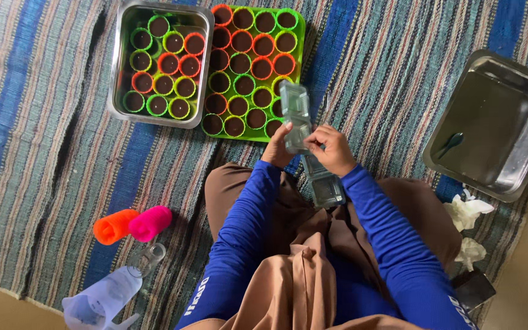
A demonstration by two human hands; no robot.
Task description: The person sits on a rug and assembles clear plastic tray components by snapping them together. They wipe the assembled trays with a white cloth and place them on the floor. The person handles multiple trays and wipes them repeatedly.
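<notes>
Both hands are up in front of the person, pinched on a clear plastic container (pixel 295 116) — a hinged, multi-cup pack standing open and tilted over the edge of the green tray (pixel 297 46). The left hand (pixel 278 146) has its fingers closed on the pack's lower left side; the right hand (pixel 331 150) is clamped on its lower right edge. As far as can be seen, the pack's cups are empty.

A second clear container (pixel 325 186) lies on the lap just below the hands, touching the brown cloth; whether anything is in it cannot be told.

The filling looks finished: the small coloured cups (pixel 245 64) on the green tray hold a dark brown set mixture, and so do those in the steel pan (pixel 117 91) just to its left. None appears to have been moved into a clear pack — so the packing looks barely begun, with all the cups left to go.

Off to the right a large steel tray (pixel 520 122) holds only a spoon (pixel 450 143). On the striped mat (pixel 44 153) to the left lie an orange stack and a pink stack of spare cups (pixel 132 225), with a plastic jug (pixel 102 299) near them.
</notes>
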